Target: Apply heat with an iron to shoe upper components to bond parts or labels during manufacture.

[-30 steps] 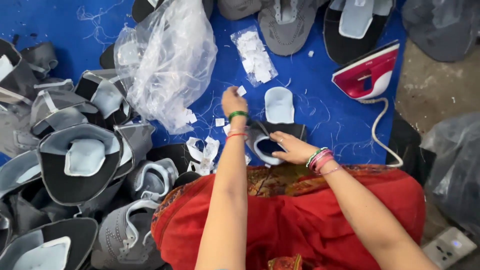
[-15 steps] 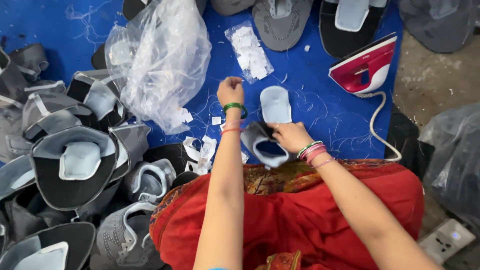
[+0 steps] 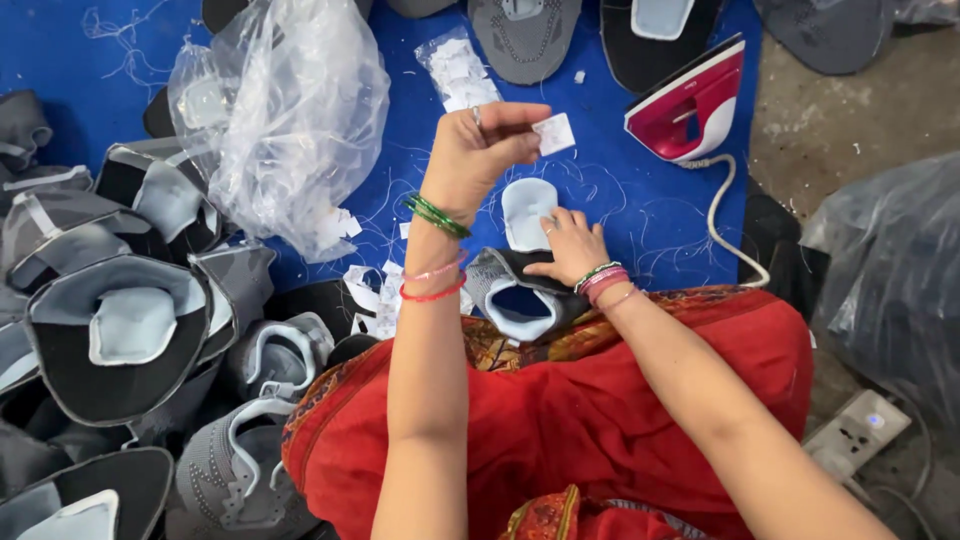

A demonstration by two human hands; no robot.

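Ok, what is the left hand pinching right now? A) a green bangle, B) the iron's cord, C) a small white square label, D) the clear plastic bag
C: the left hand is raised above the blue mat with a small white label pinched at its fingertips, while the right hand presses on the shoe upper below.

A blue mat [image 3: 620, 200] covered the grey concrete floor [image 3: 840, 120]; a white power strip [image 3: 855, 432] lay at four o'clock.
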